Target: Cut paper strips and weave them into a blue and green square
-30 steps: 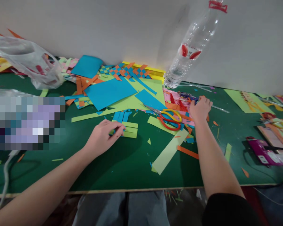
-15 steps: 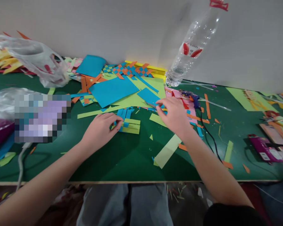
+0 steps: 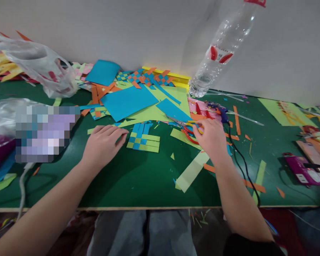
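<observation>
A small woven piece of blue and light green paper strips (image 3: 142, 139) lies flat on the green table (image 3: 117, 188). Left of it hovers my left hand (image 3: 104, 144), thumb and forefinger apart at the tips, holding nothing. To the right, my right hand (image 3: 210, 135) has its fingers at the handles of scissors with red and yellow grips (image 3: 189, 132), whose blades point left over a blue paper sheet (image 3: 173, 111). Part of the handles is hidden behind the fingers. A larger blue sheet (image 3: 129, 102) rests behind the woven piece.
A tilted plastic bottle (image 3: 216, 53) stands by the wall. A glue gun (image 3: 220, 111) trails a black cord at the right. Plastic bags (image 3: 46, 69), a blurred-out device (image 3: 45, 133) and a purple box (image 3: 302, 170) flank the work. Pale paper strips (image 3: 193, 171) lie in front.
My left hand has moved left, off the woven piece, which now shows fully. My right hand has shifted right and down onto the scissors' handles, and the scissors show more.
</observation>
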The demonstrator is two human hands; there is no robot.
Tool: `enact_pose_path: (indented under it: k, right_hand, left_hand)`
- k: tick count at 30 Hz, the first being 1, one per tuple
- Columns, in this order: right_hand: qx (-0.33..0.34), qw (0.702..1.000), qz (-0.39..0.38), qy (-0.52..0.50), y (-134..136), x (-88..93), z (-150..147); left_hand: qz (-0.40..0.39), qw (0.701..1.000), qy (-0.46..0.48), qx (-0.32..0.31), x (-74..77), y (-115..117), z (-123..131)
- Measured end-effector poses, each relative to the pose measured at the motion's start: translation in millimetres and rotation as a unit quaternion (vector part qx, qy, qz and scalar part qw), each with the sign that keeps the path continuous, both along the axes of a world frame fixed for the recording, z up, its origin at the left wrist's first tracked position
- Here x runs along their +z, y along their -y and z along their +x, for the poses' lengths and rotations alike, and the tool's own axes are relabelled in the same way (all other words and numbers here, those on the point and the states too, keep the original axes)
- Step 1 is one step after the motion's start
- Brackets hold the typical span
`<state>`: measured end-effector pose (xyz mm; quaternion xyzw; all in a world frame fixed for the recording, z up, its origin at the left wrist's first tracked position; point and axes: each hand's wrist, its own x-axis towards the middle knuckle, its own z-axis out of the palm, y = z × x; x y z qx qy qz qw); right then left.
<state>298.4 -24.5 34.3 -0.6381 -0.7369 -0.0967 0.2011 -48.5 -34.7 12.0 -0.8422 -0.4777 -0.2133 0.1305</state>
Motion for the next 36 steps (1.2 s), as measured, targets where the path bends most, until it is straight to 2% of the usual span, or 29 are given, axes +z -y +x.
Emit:
enact_pose_path:
  k: [3,6,12,18,24,29,36]
  right_hand:
    - [-0.020,0.997,-0.068,0.006,-4.9,-2.5,15.3]
    - [-0.018,0.991,-0.132,0.014,-4.5,-4.5,17.1]
    - [-0.021,0.981,-0.188,0.035,-4.0,-2.9,12.8]
    - [-0.007,0.985,-0.170,0.023,-6.0,-5.0,16.7]
    - [0.013,0.988,-0.153,-0.021,-4.1,-3.4,22.1]
    - [0.049,0.979,-0.163,-0.109,-5.5,-3.9,26.0]
    - [0.081,0.962,-0.184,-0.185,0.3,0.2,-0.2]
  left_hand:
    - [0.011,1.000,-0.014,0.004,-1.1,-2.1,1.5]
    - [0.022,1.000,-0.014,0.005,-3.3,-3.2,1.4]
    - [-0.002,1.000,0.002,0.012,-8.1,-4.2,-2.4]
    - [-0.075,0.995,0.019,0.068,-8.7,-4.9,-4.1]
    - [-0.118,0.990,0.028,0.076,-3.8,-4.6,-1.0]
    - [-0.153,0.983,0.066,0.078,-0.5,-5.4,-0.1]
    - [-0.197,0.962,0.150,0.118,2.1,-8.0,-5.7]
